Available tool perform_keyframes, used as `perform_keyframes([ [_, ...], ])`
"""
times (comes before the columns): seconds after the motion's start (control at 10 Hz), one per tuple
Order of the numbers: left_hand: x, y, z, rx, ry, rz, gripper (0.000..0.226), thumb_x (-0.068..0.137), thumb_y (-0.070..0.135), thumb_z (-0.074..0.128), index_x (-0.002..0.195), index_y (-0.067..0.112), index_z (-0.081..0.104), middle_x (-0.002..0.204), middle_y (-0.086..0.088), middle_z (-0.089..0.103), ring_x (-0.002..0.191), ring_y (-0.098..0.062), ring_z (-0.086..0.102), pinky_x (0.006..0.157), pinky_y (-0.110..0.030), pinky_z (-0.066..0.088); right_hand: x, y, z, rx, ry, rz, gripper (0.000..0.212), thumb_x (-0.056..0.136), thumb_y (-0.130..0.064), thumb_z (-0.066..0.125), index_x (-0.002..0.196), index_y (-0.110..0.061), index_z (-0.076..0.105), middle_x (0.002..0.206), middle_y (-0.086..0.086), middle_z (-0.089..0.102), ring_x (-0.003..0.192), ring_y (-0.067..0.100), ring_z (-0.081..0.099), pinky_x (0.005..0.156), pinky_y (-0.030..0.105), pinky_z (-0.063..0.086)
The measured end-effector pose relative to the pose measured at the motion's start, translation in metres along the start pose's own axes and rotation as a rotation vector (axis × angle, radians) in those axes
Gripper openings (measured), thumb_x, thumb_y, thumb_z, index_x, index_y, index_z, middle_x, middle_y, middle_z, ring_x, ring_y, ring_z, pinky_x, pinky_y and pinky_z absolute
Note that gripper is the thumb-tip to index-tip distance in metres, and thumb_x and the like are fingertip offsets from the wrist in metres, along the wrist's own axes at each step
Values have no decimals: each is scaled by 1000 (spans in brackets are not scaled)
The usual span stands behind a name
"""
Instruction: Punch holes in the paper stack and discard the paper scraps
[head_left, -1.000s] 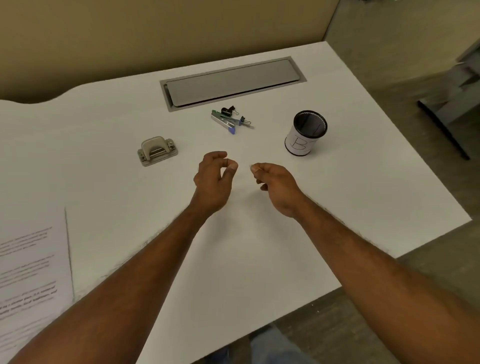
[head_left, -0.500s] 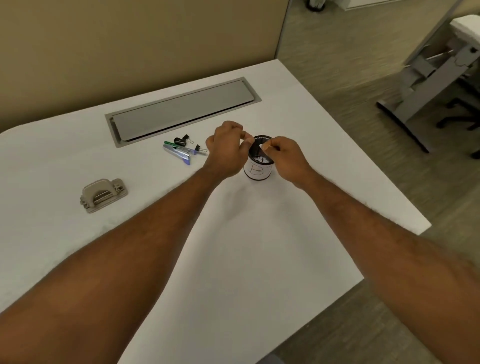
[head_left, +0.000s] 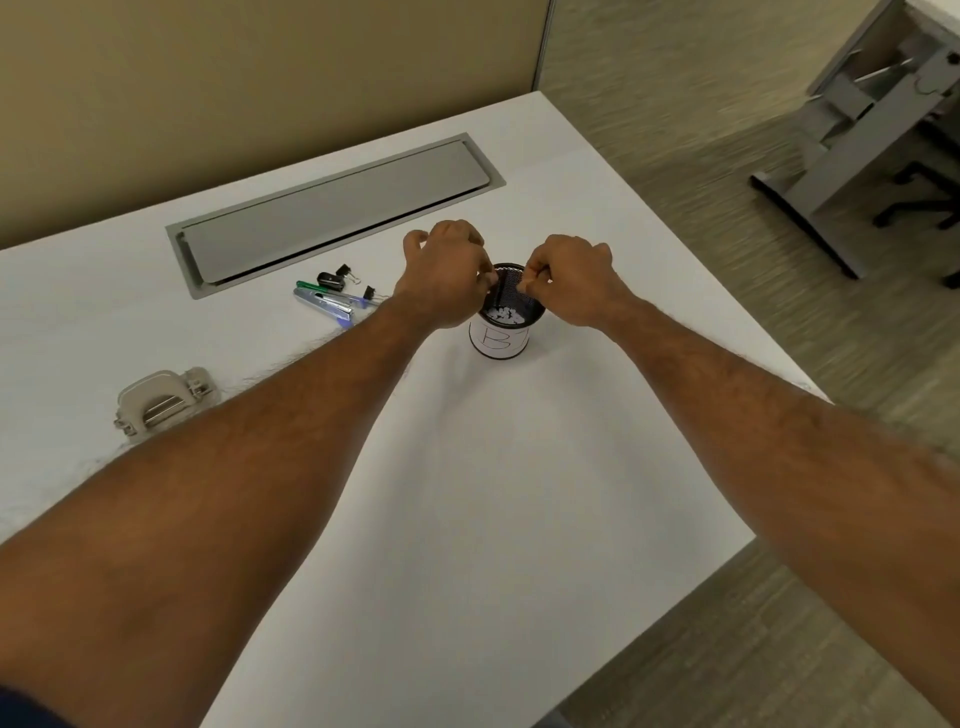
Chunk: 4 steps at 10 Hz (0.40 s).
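Observation:
A black mesh cup (head_left: 500, 340) with a white label marked "B" stands on the white desk (head_left: 467, 509). White paper scraps (head_left: 506, 315) lie in its bottom. My left hand (head_left: 447, 278) and my right hand (head_left: 571, 278) hover over the cup's rim from either side. On each hand the thumb and fingers are pinched together above the opening, with a pale speck at the tips. A beige hole punch (head_left: 163, 402) sits at the left, partly behind my left forearm. The paper stack is out of view.
A grey cable-tray lid (head_left: 332, 213) is set into the desk at the back. Binder clips and a small stapler with pens (head_left: 332, 301) lie left of the cup. The desk's right edge runs close to the cup; a grey desk frame (head_left: 857, 135) stands on the floor beyond.
Both pinched hands moved from the desk's middle out to the cup and now sit over its opening. The view swung right, so the paper stack left the frame.

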<state>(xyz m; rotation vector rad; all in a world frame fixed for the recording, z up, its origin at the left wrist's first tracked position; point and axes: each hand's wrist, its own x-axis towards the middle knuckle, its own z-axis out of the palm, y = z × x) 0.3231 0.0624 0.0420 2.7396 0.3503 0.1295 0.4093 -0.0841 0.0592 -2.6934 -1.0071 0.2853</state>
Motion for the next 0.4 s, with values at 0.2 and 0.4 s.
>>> perform_keyframes([
  [0.2,-3,-1,-9,33,-51,82,27,95,23,53,116,28,68,135,0,52,132,-20,37,109,-50,19,0,0,-3,-82,28,-53,22,92,-20,55,103,-26,73,107,0,63,103,25,56,88,40,31],
  [0.4,-18,-4,-15,3,-49,120,36,94,21,54,128,30,59,139,2,51,133,-19,38,106,-46,22,-7,-9,-5,-31,59,-51,27,92,-15,55,115,-24,68,119,-2,65,114,24,55,98,43,33],
])
